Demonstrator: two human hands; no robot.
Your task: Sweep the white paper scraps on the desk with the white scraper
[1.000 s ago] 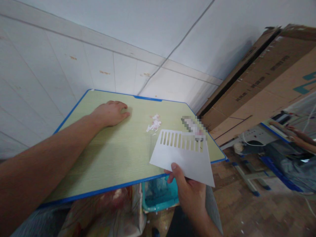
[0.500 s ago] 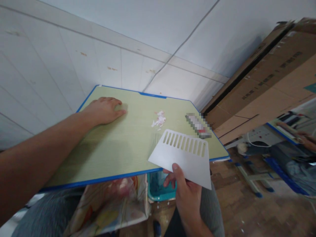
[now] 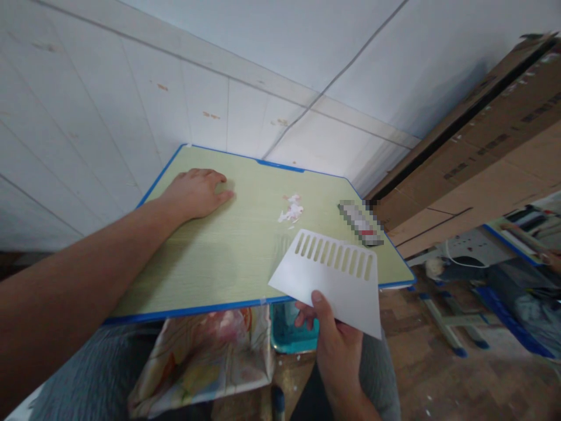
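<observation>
My right hand [image 3: 335, 345] grips a flat white plastic scraper [image 3: 339, 286] by its plain edge, thumb on top. A row of several long slots runs along the scraper's far side, which lies over the table's front right part. Just beyond it sits a small heap of white and pinkish scraps [image 3: 293, 210] on the pale green tabletop [image 3: 210, 257]. On the left, my left hand [image 3: 197, 190] rests on the tabletop with thumb and fingers apart, holding nothing. A blurred-out flat object [image 3: 362, 222] lies near the right edge.
A white wall with a grey cable [image 3: 324, 90] stands behind the table. Large cardboard boxes [image 3: 477, 158] lean at the right. Below the front edge are a patterned cloth bag [image 3: 210, 374] and a teal bin [image 3: 293, 345]. Part of another table [image 3: 517, 245] shows far right.
The view has shifted slightly, so the table sits a little further right in it. Both hands and the scraper keep nearly the same places over the table.
</observation>
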